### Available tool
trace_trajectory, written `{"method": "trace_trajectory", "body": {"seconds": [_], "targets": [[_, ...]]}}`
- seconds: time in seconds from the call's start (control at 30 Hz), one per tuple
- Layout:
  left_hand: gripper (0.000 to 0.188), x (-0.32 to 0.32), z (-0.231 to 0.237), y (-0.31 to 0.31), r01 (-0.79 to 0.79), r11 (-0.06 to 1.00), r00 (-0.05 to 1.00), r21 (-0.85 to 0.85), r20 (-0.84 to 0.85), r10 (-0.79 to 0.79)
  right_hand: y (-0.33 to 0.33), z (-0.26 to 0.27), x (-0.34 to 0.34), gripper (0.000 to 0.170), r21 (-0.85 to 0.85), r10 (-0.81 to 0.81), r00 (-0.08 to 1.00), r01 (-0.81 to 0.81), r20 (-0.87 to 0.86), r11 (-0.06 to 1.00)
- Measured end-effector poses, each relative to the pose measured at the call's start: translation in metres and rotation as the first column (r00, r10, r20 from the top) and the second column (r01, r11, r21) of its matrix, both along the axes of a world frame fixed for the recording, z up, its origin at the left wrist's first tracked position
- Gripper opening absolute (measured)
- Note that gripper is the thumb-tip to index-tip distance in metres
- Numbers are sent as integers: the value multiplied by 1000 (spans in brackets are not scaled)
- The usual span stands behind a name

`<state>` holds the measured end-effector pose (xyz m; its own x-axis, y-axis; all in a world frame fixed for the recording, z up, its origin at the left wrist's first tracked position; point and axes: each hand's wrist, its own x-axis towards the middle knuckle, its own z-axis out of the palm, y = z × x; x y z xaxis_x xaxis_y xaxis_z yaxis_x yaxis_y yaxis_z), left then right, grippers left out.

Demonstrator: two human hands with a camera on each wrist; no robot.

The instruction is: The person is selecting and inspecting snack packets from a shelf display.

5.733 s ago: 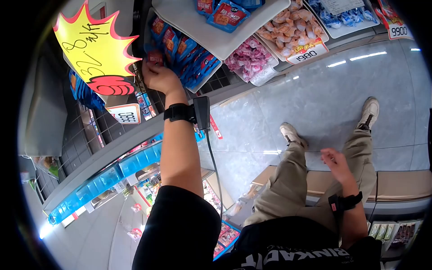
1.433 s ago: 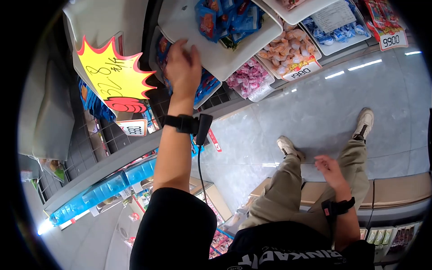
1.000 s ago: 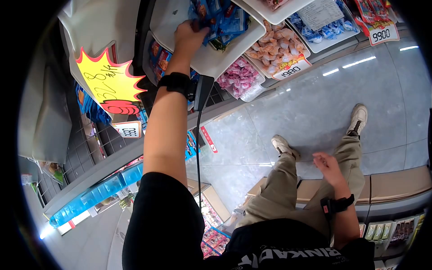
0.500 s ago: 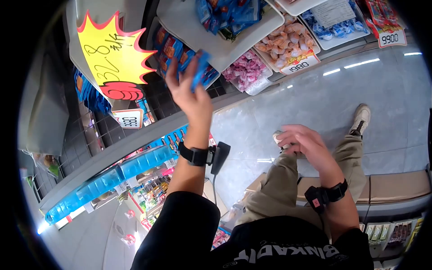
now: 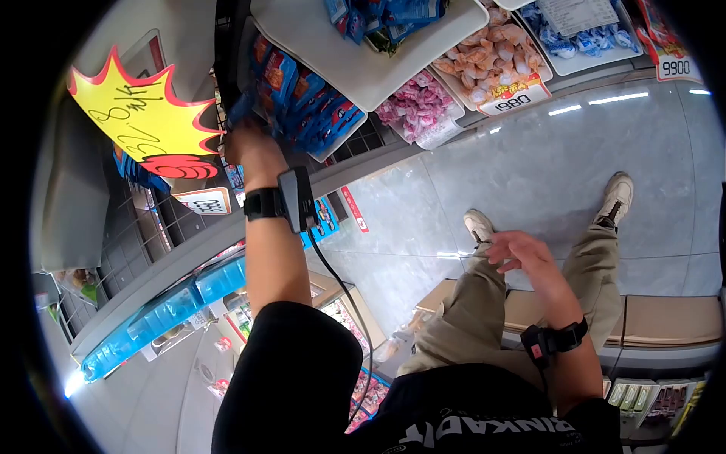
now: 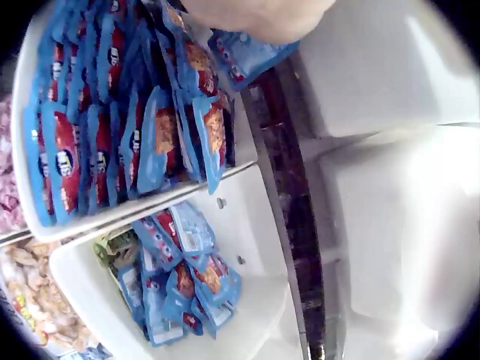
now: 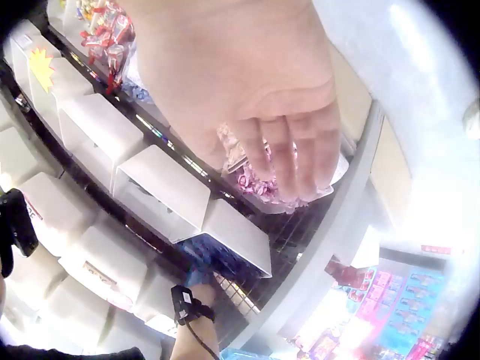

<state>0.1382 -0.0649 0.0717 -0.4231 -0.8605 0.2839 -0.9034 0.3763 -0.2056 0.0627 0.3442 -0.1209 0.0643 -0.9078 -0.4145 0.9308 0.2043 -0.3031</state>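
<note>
At the left end of the lower tray, my left hand (image 5: 259, 155) holds a blue snack packet (image 5: 240, 108). The left wrist view shows this held packet hanging beside the tray's end, its top covered by the hand; the fingers are mostly hidden. Rows of matching blue packets (image 6: 97, 142) stand upright in the lower tray (image 6: 127, 206). A white tray (image 5: 355, 68) overlaps it, with a loose heap of blue packets (image 6: 180, 281) inside. My right hand (image 5: 525, 253) hangs over the floor in front of my legs, fingers loosely bent, holding nothing.
A yellow starburst price sign (image 5: 144, 121) stands left of my left hand, above more blue packets (image 5: 140, 168). Pink candies (image 5: 414, 106) and orange-wrapped candies (image 5: 491, 57) fill trays to the right. A grey shelf edge (image 5: 325, 181) runs along the front.
My left hand reached into the heap in the upper tray, came back with a blue packet, and has moved left to the lower tray's end. The right hand has risen slightly.
</note>
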Motion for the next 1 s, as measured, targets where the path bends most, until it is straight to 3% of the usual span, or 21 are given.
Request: {"method": "trace_trajectory", "body": {"seconds": [0.03,0.1,0.13,0.23,0.3,0.37,0.4,0.53,0.57,0.6,0.63,0.67,0.7,0.83,0.93,0.97,1.0], "targets": [[22,14,-2,-28,22,995,973,-101,231,2,0,-1,0,32,1,0,1000,0,-4,1000],[38,25,-7,-62,131,953,767,-272,637,76,-2,-2,-1,32,0,2,1000,-2,-10,1000],[45,23,-8,-69,79,962,768,-262,631,109,-2,-2,-2,32,11,-5,1000,5,-14,1000],[40,28,-10,-104,104,978,757,-182,652,41,-1,-4,-2,32,27,-17,999,18,-28,999],[40,16,-8,-105,57,983,738,-174,670,76,-1,-8,-1,32,33,-27,999,28,-35,999],[39,7,-7,-101,64,990,804,-128,594,25,1,-12,1,32,50,-29,999,31,-38,998],[36,-8,-4,-75,91,989,753,-116,658,8,2,-13,1,32,51,-28,999,30,-35,998],[27,13,-10,-104,264,961,776,-78,609,-164,0,-15,0,32,57,-32,998,35,-62,998],[19,7,-11,-93,175,984,949,12,263,-172,-1,-14,0,33,61,-32,997,36,-76,997],[12,2,-13,-83,123,984,987,129,-117,-108,-1,-13,0,33,59,-33,997,37,-73,998],[12,-4,-16,-73,124,984,987,126,-116,-109,-1,-14,-1,33,64,-36,996,41,-81,997],[11,-9,-20,-65,108,970,887,219,-461,5,-1,-14,-1,33,69,-40,995,46,-90,997],[11,-12,-22,-60,129,942,666,309,-731,148,-1,-14,-2,33,68,-43,995,49,-92,996],[19,-1,-37,-95,183,979,791,87,-605,-95,2,-14,-2,36,59,-20,990,29,-142,998],[16,0,-37,-102,227,971,840,77,-519,-155,4,-14,-3,36,60,-23,989,32,-143,998],[16,-4,-34,-94,226,971,841,75,-519,-156,4,-14,-3,35,63,-27,990,36,-139,997],[16,-12,-29,-82,131,968,814,214,-580,18,5,-14,-2,35,60,-26,990,35,-138,998]]}}
